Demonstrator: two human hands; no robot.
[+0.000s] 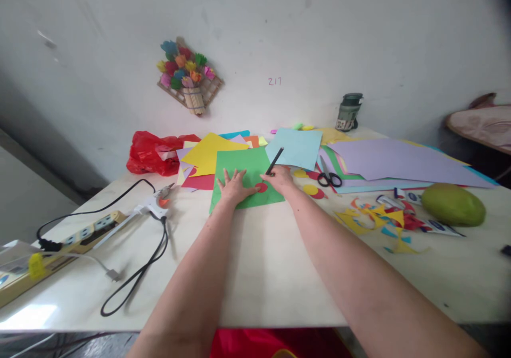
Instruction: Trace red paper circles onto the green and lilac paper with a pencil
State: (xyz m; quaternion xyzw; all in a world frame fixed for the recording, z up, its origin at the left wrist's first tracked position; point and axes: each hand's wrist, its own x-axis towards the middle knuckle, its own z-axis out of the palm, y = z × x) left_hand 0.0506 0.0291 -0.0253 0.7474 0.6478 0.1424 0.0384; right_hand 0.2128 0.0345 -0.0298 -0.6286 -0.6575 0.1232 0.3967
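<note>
Pencil (274, 161) pinched in right grip (280, 178), left grip (232, 189) splayed on green paper (243, 161) and red disc (262, 187)

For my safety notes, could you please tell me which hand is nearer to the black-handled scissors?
The right hand is nearer; the scissors lie off to its right. The left hand is farther away, spread on the green sheet, left of the right hand.

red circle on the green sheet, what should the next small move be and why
Probably draw along the edge of the red circle with the black pen or pencil: the right hand grips it right beside the circle, while the left hand is spread on the green sheet, its thumb at the circle, which could steady both.
</note>
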